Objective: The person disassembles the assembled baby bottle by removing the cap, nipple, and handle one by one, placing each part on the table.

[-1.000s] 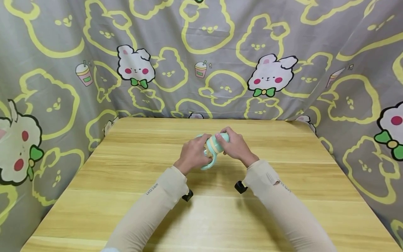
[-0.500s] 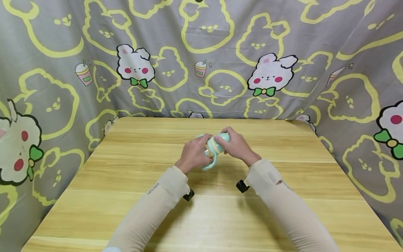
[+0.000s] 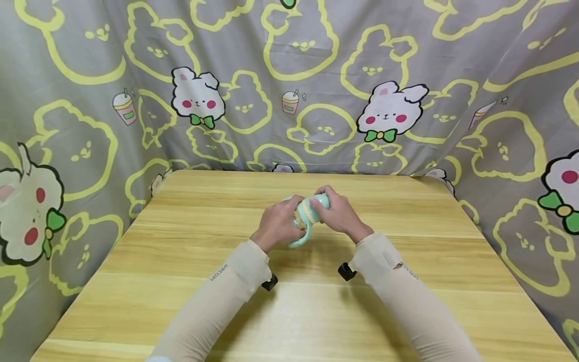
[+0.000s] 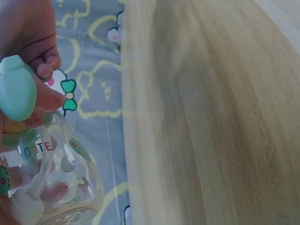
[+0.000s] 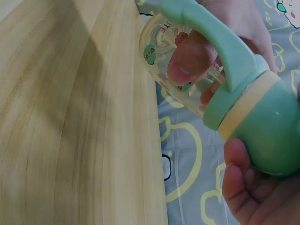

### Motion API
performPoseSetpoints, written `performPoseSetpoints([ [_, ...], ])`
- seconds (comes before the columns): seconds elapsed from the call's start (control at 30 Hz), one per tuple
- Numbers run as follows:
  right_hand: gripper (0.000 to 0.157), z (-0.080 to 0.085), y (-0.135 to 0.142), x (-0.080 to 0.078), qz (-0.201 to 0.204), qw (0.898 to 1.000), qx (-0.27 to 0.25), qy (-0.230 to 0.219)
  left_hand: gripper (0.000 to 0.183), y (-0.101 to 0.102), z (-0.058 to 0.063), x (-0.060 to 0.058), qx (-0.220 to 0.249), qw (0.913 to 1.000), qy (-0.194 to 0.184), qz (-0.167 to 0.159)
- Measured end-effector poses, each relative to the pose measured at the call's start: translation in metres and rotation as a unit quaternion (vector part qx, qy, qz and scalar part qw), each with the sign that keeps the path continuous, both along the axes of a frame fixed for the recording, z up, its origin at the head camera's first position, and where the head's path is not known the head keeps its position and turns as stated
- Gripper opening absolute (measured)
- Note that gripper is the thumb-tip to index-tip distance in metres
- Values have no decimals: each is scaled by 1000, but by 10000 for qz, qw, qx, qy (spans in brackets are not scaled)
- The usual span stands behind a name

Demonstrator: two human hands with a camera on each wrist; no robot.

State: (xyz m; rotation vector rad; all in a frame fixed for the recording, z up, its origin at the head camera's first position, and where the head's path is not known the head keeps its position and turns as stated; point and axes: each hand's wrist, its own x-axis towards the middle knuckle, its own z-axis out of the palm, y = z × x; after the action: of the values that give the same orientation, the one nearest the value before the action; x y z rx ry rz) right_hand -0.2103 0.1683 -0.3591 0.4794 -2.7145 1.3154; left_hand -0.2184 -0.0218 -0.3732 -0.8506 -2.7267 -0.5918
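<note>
Toward the tabletop's (image 3: 181, 261) far edge, my left hand (image 3: 278, 222) grips the tilted bottle (image 5: 234, 103), my right hand (image 3: 340, 213) its cap (image 5: 276, 129), as before.

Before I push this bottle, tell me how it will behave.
The bottle is probably stiff: its clear body shows no denting. The glossy green cap may feel slippery. On its side, the protruding handle would likely check rolling.

Your head view looks forward and down from the near side of the table (image 3: 289, 322); your left and right wrist views, much closer, share the bottle (image 5: 247, 105).
</note>
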Motion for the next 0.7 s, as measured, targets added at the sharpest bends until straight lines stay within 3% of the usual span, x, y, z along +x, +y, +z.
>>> performPoseSetpoints([
  [0.17,48,1,-1,-2,-160,9998,86,-9,68,0,1,1,54,10000,43,9],
  [0.43,44,4,-3,-2,-329,9989,-214,-268,68,0,4,-1,84,9999,-48,72],
  [0.7,38,3,-3,0,-290,9993,-206,-135,70,-1,5,-1,85,9998,-165,18],
])
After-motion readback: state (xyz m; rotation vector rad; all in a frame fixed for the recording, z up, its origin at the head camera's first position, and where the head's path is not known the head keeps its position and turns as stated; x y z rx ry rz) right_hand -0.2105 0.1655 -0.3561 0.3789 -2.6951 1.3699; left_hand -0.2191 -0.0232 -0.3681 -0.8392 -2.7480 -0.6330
